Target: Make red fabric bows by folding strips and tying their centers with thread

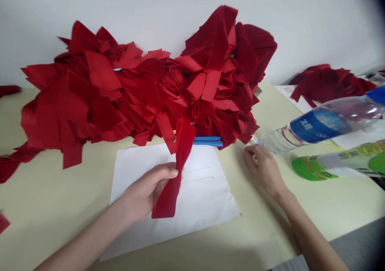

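My left hand [156,179] is closed around the middle of a red velvet ribbon strip [184,140], which is folded into loops above and below my thumb. The strip is held over a white sheet of paper [207,206] marked with two thin pencil-like lines. My right hand [264,167] rests on the table beside the base of a clear water bottle [321,123], its fingers curled together. Whatever those fingers may hold is hidden or too small to name. Behind the paper lies a blue pen-like object [207,141], partly covered by red strips.
A large heap of red ribbon pieces [129,98] spreads along the wall. A smaller red pile [331,82] lies at the back right. On the right, a green-labelled bottle [315,168] lies on its side. Loose red scraps [7,168] lie at the left edge.
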### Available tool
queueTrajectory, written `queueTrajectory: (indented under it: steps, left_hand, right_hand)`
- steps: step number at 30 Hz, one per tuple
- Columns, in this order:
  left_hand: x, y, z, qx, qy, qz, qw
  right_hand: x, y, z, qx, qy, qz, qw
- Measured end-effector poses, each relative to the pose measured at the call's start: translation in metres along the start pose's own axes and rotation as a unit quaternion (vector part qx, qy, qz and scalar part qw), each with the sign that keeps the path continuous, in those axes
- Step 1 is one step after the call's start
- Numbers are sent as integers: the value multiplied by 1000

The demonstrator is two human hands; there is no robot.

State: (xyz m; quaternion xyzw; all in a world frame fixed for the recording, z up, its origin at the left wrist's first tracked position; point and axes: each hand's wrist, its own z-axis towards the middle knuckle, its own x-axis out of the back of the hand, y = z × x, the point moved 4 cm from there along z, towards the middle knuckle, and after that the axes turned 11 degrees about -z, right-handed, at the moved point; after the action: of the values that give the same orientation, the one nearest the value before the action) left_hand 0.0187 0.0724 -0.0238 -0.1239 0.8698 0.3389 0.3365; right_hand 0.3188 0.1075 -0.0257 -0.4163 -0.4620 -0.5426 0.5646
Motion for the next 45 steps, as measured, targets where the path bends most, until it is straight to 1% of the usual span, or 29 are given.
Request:
queueTrajectory:
  steps: [2, 3, 5, 6, 7, 9, 12, 15, 18, 21, 26, 31, 37, 40, 45]
  left_hand:
    - [2, -1, 1, 7, 1, -23, 1000]
    - [2, -2, 2, 10, -1, -34, 999]
    - [1, -4, 3, 16, -11, -53, 998]
    - [1, -5, 4, 19, -16, -59, 998]
    - [0, -6, 4, 22, -19, -62, 998]
    - [0, -7, 6, 27, -15, -62, 998]
    - [0, -7, 7, 25, 13, -48, 998]
    - [-1, -4, 7, -4, 28, -26, 999]
    - [-2, -1, 7, -34, 19, -7, 999]
    - [-2, 0, 9, -46, 15, 5, 999]
    - [-2, 2, 9, -47, 15, 44, 998]
    - [-1, 1, 6, -58, 50, 61, 995]
    - [-4, -4, 5, -64, 65, 78, 993]
    - [-4, -5, 3, -72, 81, 88, 990]
    - [-5, -4, 0, -91, 90, 106, 986]
  right_hand:
    - [5, -4, -2, 7, 13, 108, 994]
    - [7, -6, -4, -2, 13, 181, 983]
    - [12, -13, -6, -35, -12, 328, 944]
    - [13, -19, -7, -52, -32, 378, 924]
    - [16, -27, -7, -60, -54, 406, 910]
    - [24, -51, -6, -41, -85, 437, 894]
    - [40, -97, 0, 59, -132, 446, 883]
    - [53, -139, 4, 142, -191, 452, 860]
    - [59, -161, 7, 173, -218, 447, 850]
    - [57, -165, 8, 159, -228, 436, 856]
    - [50, -160, 8, 131, -226, 445, 856]
    - [51, -158, 7, 131, -199, 433, 870]
    - [49, -156, 6, 95, -188, 445, 870]
    - [50, -157, 6, 98, -181, 432, 878]
    - [50, -157, 6, 113, -177, 407, 889]
